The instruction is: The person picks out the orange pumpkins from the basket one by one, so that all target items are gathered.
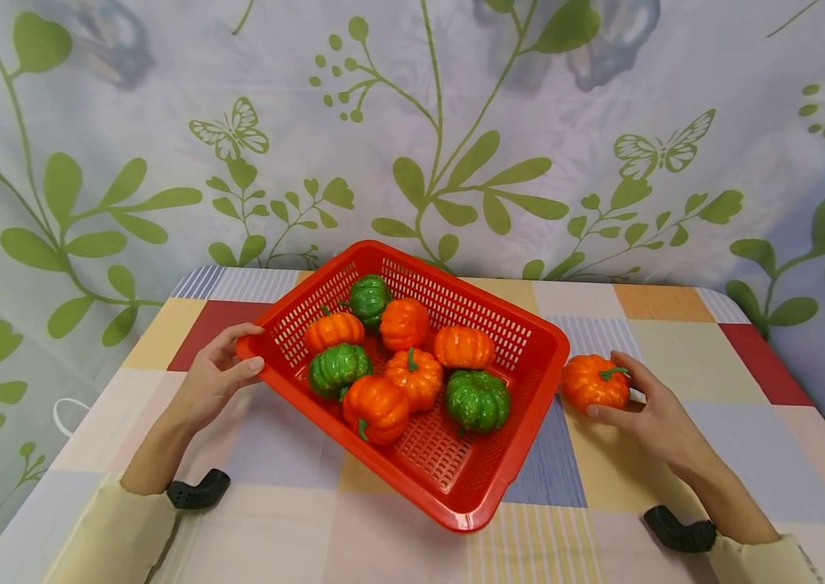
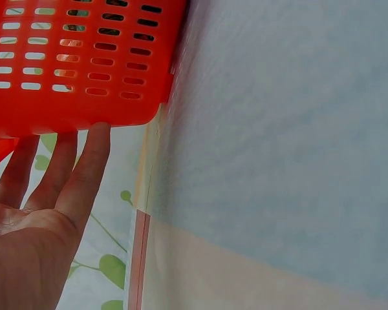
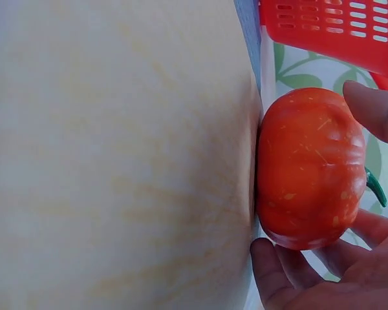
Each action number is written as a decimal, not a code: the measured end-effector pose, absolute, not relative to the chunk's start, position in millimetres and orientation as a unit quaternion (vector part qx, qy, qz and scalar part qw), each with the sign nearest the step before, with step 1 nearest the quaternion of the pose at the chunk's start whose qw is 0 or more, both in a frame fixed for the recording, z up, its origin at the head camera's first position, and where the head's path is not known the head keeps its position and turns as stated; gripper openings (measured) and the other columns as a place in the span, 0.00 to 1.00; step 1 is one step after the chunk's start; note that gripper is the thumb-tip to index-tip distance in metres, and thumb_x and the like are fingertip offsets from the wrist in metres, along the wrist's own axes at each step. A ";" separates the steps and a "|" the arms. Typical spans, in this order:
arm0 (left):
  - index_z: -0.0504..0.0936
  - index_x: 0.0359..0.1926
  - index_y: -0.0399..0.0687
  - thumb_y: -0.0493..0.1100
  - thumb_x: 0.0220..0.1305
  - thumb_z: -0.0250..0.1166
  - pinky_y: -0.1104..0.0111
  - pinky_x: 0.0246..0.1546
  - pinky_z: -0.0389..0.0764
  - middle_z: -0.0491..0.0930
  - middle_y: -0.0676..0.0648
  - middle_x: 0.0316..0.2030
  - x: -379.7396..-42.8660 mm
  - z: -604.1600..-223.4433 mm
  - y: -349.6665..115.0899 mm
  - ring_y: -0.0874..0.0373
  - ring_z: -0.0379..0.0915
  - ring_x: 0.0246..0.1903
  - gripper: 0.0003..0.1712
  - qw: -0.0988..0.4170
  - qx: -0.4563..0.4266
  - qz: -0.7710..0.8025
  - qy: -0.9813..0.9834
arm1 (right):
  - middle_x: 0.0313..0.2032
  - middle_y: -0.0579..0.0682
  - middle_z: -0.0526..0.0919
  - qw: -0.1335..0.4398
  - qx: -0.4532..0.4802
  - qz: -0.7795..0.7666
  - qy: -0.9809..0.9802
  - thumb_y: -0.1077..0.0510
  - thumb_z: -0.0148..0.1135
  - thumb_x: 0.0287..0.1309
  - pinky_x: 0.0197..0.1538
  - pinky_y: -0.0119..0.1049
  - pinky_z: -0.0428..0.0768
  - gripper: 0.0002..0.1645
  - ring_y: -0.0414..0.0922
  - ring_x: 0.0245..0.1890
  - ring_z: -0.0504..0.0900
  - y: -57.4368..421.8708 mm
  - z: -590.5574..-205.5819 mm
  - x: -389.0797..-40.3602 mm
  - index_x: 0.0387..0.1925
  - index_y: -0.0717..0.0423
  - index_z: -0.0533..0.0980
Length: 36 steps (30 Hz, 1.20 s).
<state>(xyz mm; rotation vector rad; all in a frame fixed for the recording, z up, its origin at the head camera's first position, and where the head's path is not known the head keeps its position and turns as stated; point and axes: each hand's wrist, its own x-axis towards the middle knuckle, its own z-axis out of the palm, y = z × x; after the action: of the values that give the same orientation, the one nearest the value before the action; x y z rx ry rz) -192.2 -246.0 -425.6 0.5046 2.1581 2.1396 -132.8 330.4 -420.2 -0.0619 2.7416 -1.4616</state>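
Item: orange pumpkin [image 1: 589,384], on the checked tablecloth [image 1: 288,503], just beside the red basket [image 1: 466,519]. I log the right hand [image 1: 656,418] curved round it, thumb nearer me; left hand [image 1: 211,381] spread, fingertips against the basket's rim. Basket contents: eight pumpkins [image 1: 375,410]. Right palm cut off in the right wrist view; contents barely legible through the slots from the left.

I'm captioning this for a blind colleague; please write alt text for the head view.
A person's right hand cups an orange pumpkin on a patchwork tablecloth beside a red basket holding five orange pumpkins and three green ones. The left hand touches the basket's left corner. Behind is a pale backdrop printed with green leaves and butterflies.
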 end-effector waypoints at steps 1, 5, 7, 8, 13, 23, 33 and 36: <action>0.71 0.63 0.50 0.33 0.71 0.56 0.62 0.46 0.82 0.67 0.45 0.60 -192.3 -425.7 -246.1 0.54 0.72 0.55 0.22 0.030 0.163 0.694 0.700 | 0.66 0.67 0.61 0.017 -0.019 -0.470 0.882 0.56 0.70 0.59 0.47 0.14 0.68 0.52 0.57 0.60 0.63 330.4 -420.1 -132.5 0.75 0.63 0.50; 0.71 0.63 0.50 0.33 0.71 0.56 0.61 0.46 0.82 0.67 0.45 0.61 -192.5 -425.9 -246.2 0.54 0.72 0.55 0.22 0.032 0.162 0.694 0.700 | 0.67 0.68 0.60 0.017 -0.008 -0.474 0.880 0.56 0.69 0.59 0.46 0.14 0.68 0.52 0.59 0.61 0.63 330.7 -418.5 -131.1 0.75 0.62 0.50; 0.71 0.63 0.50 0.33 0.71 0.56 0.61 0.46 0.82 0.67 0.45 0.61 -192.4 -425.7 -246.2 0.54 0.72 0.55 0.22 0.031 0.162 0.694 0.701 | 0.68 0.67 0.58 0.013 -0.005 -0.478 0.878 0.56 0.70 0.59 0.46 0.14 0.68 0.53 0.61 0.62 0.62 331.0 -417.6 -130.2 0.75 0.62 0.49; 0.71 0.63 0.50 0.33 0.71 0.56 0.61 0.46 0.82 0.67 0.45 0.61 -192.2 -425.4 -246.2 0.54 0.72 0.55 0.22 0.031 0.162 0.694 0.701 | 0.69 0.67 0.57 0.011 -0.004 -0.477 0.879 0.56 0.70 0.59 0.46 0.14 0.68 0.53 0.61 0.63 0.62 331.1 -417.0 -129.7 0.76 0.62 0.48; 0.71 0.63 0.49 0.33 0.71 0.56 0.63 0.46 0.82 0.67 0.45 0.61 -191.0 -424.4 -246.6 0.54 0.72 0.55 0.22 0.033 0.164 0.696 0.698 | 0.73 0.66 0.51 -0.003 -0.006 -0.477 0.879 0.56 0.70 0.59 0.46 0.13 0.69 0.57 0.65 0.65 0.58 331.4 -413.8 -124.6 0.76 0.61 0.44; 0.71 0.63 0.48 0.32 0.71 0.55 0.63 0.46 0.82 0.67 0.45 0.61 -191.5 -424.4 -247.4 0.55 0.72 0.54 0.21 0.035 0.167 0.700 0.693 | 0.73 0.65 0.49 -0.063 -0.041 -0.446 0.892 0.58 0.72 0.56 0.71 0.60 0.52 0.57 0.71 0.68 0.51 319.9 -396.2 -108.5 0.77 0.57 0.46; 0.70 0.63 0.47 0.31 0.71 0.54 0.62 0.46 0.82 0.68 0.46 0.60 -192.2 -424.6 -247.8 0.55 0.72 0.55 0.21 0.039 0.172 0.708 0.684 | 0.67 0.56 0.66 -0.115 -0.115 -0.416 0.895 0.64 0.74 0.51 0.69 0.32 0.59 0.46 0.42 0.69 0.60 283.4 -368.2 -90.9 0.71 0.50 0.64; 0.70 0.63 0.47 0.31 0.71 0.54 0.62 0.46 0.82 0.67 0.45 0.61 -192.5 -425.2 -247.6 0.55 0.71 0.55 0.21 0.041 0.172 0.709 0.683 | 0.64 0.52 0.71 -0.103 -0.150 -0.407 0.895 0.65 0.76 0.49 0.67 0.32 0.63 0.45 0.41 0.67 0.64 271.1 -360.3 -87.9 0.68 0.48 0.67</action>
<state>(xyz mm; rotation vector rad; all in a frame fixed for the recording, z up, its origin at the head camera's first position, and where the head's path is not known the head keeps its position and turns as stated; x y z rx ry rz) -192.5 -247.6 -425.2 0.5269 2.0909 2.1717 -87.9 271.1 -360.3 -0.5049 3.0132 -1.3713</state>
